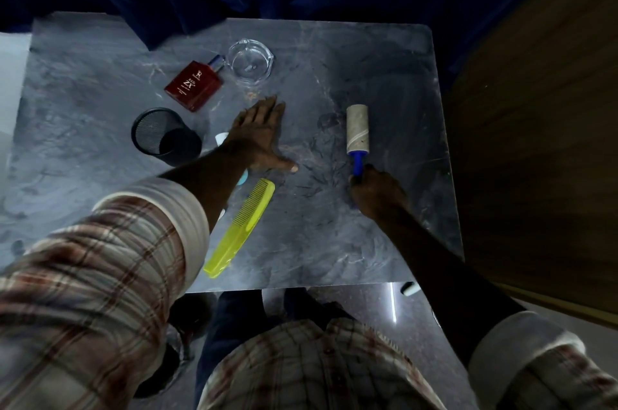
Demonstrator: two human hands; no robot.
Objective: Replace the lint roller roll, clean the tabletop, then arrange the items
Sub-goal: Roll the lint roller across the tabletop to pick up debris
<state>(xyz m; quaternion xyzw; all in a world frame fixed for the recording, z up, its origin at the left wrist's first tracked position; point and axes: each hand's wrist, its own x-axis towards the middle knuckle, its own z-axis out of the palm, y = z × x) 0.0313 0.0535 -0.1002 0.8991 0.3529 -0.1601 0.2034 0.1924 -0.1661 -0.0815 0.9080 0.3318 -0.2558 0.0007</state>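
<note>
On marbled grey tabletop (384,75), right hand (376,194) grip clamps lint roller (357,138) blue handle; left hand (259,138) flat, fingers apart.

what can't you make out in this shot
Head view only:
- White and light blue item: mostly hidden under the left hand and forearm.
- Lint roller handle: its end is covered by the right hand.
- Red bottle: small print unreadable.
- White object below the table edge: too dark to identify.

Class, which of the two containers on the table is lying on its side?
The black mesh cup: it lies tipped, mouth sideways. The clear glass dish sits upright.
</note>
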